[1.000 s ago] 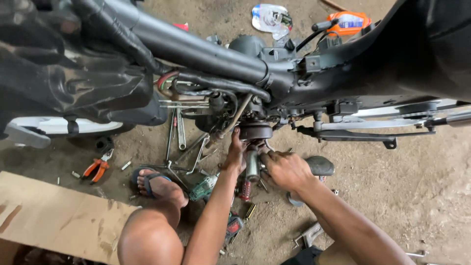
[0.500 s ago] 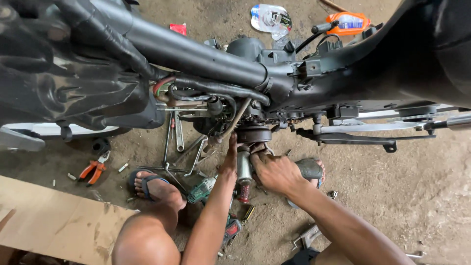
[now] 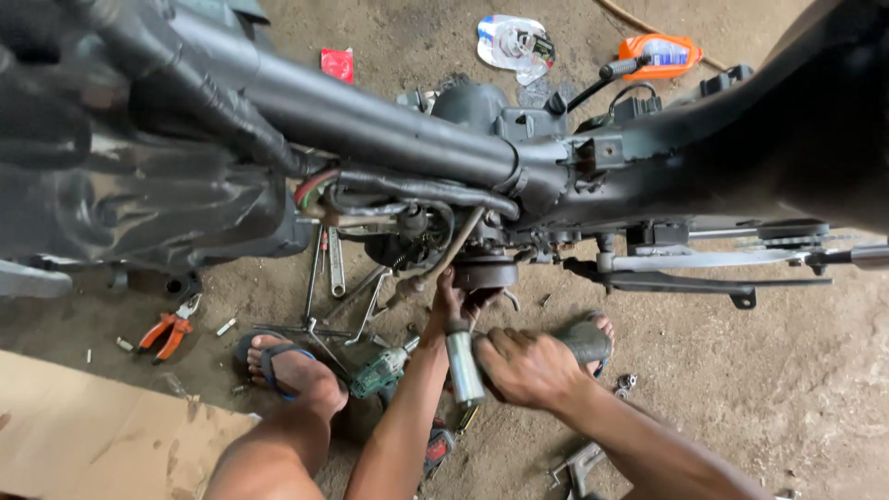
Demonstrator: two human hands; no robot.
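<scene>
Silver cylindrical tool: metallic, short, standing nearly upright, its top end pointing up toward the round dark engine cover under the motorcycle frame. It sits near the centre of the view, just below that cover and just above the ground between my feet.

My right hand is wrapped around the tool's lower part from the right, fingers curled shut on it, knuckles toward me. My left hand reaches up past the tool's top end; its fingers touch the underside of the round cover. I cannot tell whether that hand grips anything, as the fingertips are hidden against the dark parts.

The cover is round, greasy black, with hoses and a tan cable running down beside it on the left.

Left of the tool, a green cordless driver lies on the ground by my left foot in a sandal. Farther left: orange-handled pliers. Several long wrenches lie under the frame.

Surface: bare dirt floor, brown, gritty, scattered with small bolts. A cardboard sheet covers the near left corner. On the far side lie an orange bottle, a clear plastic pack and a small red packet.
</scene>
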